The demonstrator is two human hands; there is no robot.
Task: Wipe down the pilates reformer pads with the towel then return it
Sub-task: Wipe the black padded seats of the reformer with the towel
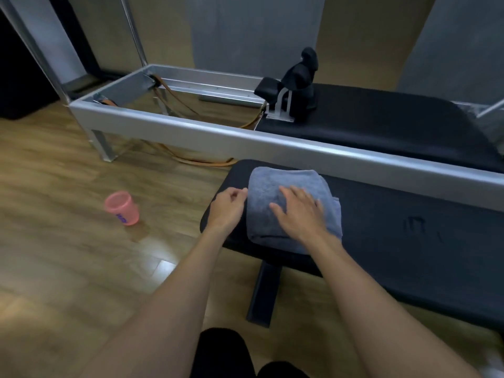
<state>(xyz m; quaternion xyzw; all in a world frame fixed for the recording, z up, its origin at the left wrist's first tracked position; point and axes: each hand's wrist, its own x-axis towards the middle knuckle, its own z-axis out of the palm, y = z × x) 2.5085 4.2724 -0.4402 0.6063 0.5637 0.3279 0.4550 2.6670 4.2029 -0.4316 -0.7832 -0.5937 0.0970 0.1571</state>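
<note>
A folded grey-blue towel lies on the left end of a black padded bench in front of me. My right hand rests flat on top of the towel with its fingers spread. My left hand sits at the towel's left edge, fingers loosely curled and touching or nearly touching the fabric. Behind the bench runs the pilates reformer, with a silver frame and a long black carriage pad. Black shoulder rests stand at the pad's left end.
A pink plastic cup stands on the wooden floor to the left of the bench. Orange cords run inside the reformer's frame and hang to the floor. A black bench leg is below the pad. My dark-clothed knees show at the bottom.
</note>
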